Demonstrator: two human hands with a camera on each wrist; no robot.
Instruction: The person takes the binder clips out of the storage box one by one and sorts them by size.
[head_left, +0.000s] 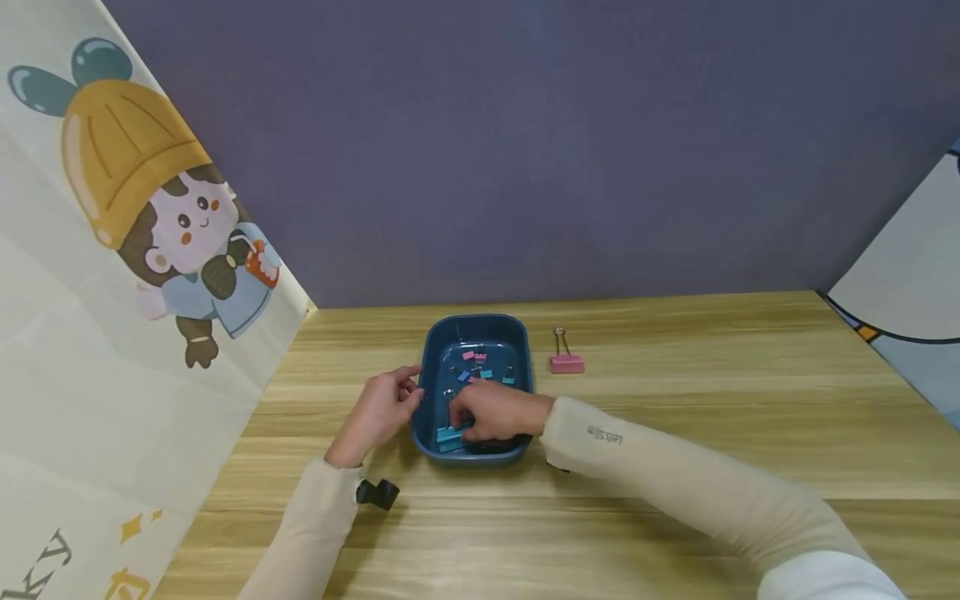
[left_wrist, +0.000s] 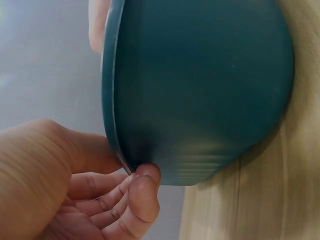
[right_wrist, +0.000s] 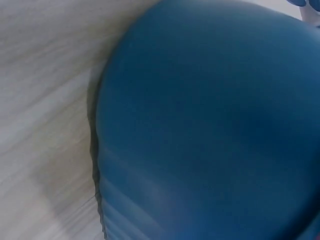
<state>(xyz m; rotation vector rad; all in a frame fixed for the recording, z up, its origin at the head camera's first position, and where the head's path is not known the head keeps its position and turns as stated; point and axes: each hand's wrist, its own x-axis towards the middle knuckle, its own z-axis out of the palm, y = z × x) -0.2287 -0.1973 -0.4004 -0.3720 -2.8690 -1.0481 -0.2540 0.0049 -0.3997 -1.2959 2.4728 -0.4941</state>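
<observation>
A dark blue plastic bin (head_left: 474, 460) stands on the table with several binder clips in it. My left hand (head_left: 384, 408) is at the bin's left side; in the left wrist view its thumb and forefinger pinch the rim (left_wrist: 108, 90). Inside the bin, my right hand (head_left: 498, 410) has its fingers bent down onto a large teal binder clip (head_left: 450, 439) at the near left and seems to pinch it; the fingertips are partly hidden. Small pink clips (head_left: 474, 356), a blue clip (head_left: 463, 377) and small teal clips (head_left: 486, 374) lie farther back. The right wrist view shows only the bin's outer wall (right_wrist: 200, 125).
A large pink binder clip (head_left: 567, 364) lies on the wooden table (head_left: 675, 375) to the right of the bin, its wire handles pointing away. A dark panel (head_left: 525, 150) rises behind the table. A sheet with a cartoon print (head_left: 180, 225) hangs at the left.
</observation>
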